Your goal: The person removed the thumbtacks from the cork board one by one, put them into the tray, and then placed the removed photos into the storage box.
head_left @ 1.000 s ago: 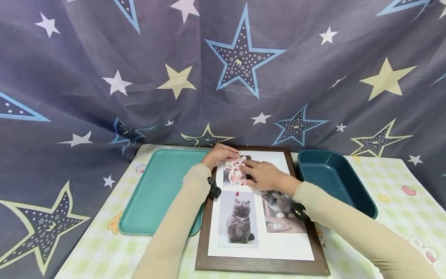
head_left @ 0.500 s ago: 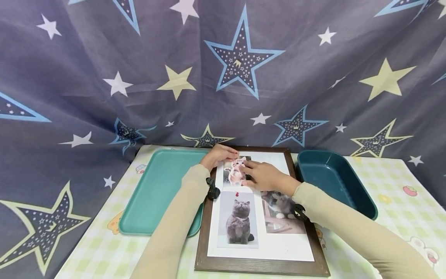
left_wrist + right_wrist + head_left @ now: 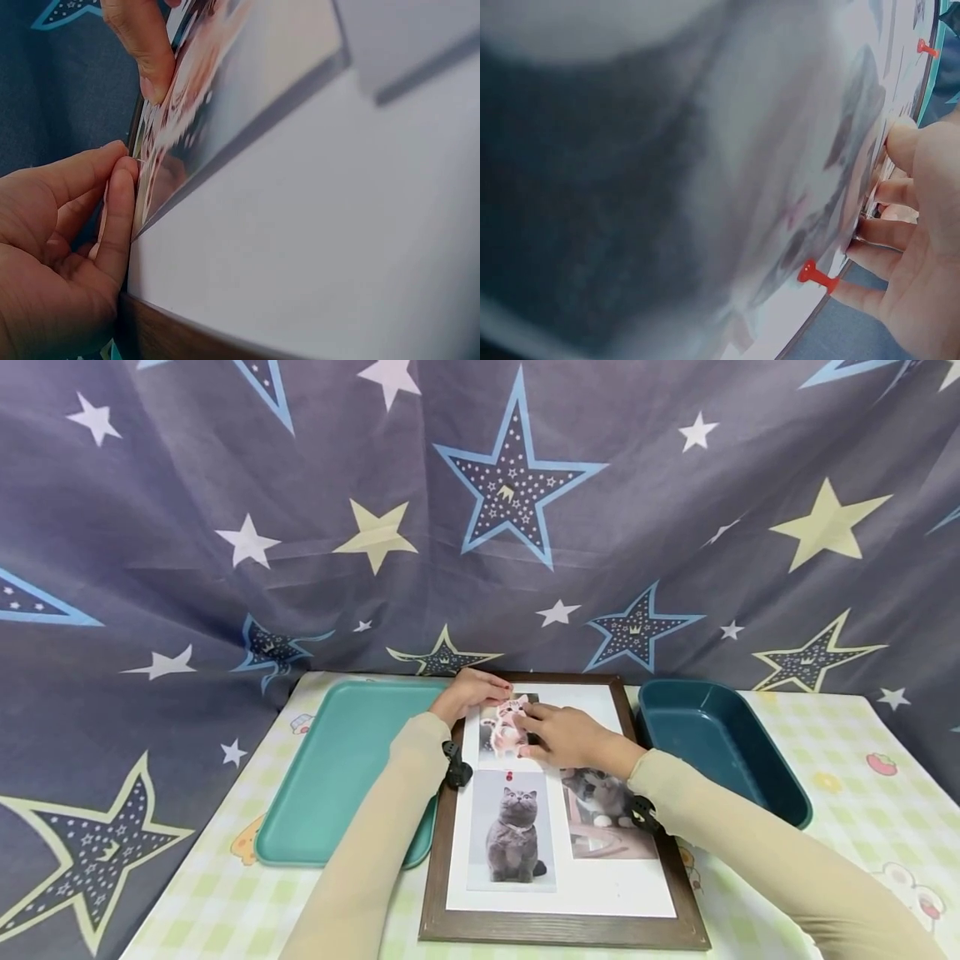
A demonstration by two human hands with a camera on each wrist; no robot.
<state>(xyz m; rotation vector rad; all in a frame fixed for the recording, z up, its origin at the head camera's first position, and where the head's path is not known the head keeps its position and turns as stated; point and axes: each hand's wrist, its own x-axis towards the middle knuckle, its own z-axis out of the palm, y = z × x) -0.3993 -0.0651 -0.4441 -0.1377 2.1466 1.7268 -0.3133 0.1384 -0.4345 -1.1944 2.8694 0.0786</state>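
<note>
Right hand (image 3: 572,741), fingers extended, presses the photo (image 3: 500,739) flat on the board (image 3: 585,893) — presumably to steady it — while the left hand (image 3: 472,691) is at its top edge, whether gripping we cannot tell.

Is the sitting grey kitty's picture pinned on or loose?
Pinned on, it seems: in the head view, a red pin stands at the grey kitty's picture's top edge.

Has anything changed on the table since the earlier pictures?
Nothing visibly moved, and nothing I can see was taken hold of or let go; the head camera's whole view only shifted slightly. The left hand stays at the top of the pinkish cat photo, the right hand touching it. The grey cat photo, brown frame, green tray and blue bin are unchanged.
</note>
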